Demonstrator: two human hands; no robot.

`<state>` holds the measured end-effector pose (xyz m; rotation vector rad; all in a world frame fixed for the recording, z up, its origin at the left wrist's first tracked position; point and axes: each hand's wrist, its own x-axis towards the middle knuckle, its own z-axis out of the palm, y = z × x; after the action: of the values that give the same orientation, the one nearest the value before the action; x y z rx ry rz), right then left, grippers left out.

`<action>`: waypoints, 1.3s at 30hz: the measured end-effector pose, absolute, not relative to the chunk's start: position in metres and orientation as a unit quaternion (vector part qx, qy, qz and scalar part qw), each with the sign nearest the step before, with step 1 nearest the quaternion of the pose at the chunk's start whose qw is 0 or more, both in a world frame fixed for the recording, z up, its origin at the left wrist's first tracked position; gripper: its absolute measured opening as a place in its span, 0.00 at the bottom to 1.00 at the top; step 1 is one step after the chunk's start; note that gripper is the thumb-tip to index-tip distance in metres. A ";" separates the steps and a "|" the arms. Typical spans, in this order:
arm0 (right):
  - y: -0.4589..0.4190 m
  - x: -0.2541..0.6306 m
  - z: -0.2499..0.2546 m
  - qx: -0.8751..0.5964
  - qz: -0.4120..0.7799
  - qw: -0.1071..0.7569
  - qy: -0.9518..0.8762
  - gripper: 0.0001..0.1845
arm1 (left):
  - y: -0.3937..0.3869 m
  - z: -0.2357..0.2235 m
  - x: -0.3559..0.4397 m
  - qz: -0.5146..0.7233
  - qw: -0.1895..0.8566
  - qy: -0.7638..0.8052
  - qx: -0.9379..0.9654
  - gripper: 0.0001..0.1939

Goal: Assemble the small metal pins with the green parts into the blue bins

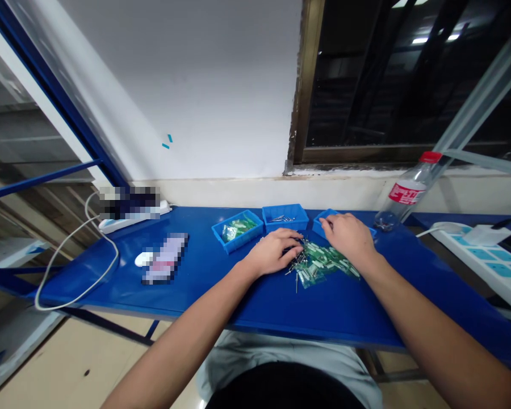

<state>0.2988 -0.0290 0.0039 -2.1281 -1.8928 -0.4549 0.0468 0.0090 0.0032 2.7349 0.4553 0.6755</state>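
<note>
My left hand (276, 251) rests over the left side of a heap of small metal parts (298, 260), thin and screw-like. Its thumb stands apart from the loosely bent fingers, and no held object shows. Beside the metal parts lies a pile of small clear-green packets (323, 262). My right hand (348, 232) is above the right end of that pile, with its fingers over the right blue bin (319, 228). The thumb and fingers are spread there, though some fingertips are hidden, and I see nothing in them.
A blue bin (238, 243) with green packets and another blue bin (286, 226) with metal pieces stand along the back of the blue table (213, 284). At left are a phone (166, 258), a white object (143, 259) and a looping cable (118, 250). A bottle (406, 193) and power strip (485, 258) are at right.
</note>
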 end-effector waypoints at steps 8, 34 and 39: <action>-0.031 0.298 0.004 -0.697 -0.178 0.204 -0.664 0.19 | 0.004 -0.003 0.058 0.189 0.112 0.108 0.970 0.16; -0.027 0.252 -0.012 -0.458 0.377 0.592 -0.545 0.36 | 0.018 0.000 0.049 0.448 0.193 0.210 0.847 0.18; -0.030 0.253 -0.010 -0.452 0.416 0.592 -0.522 0.26 | 0.018 -0.001 0.046 0.393 0.137 0.183 0.891 0.22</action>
<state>0.2531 -0.0298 -0.0097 -1.0507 -1.2137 0.9681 0.0458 0.0180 -0.0006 2.5779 0.5299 1.1372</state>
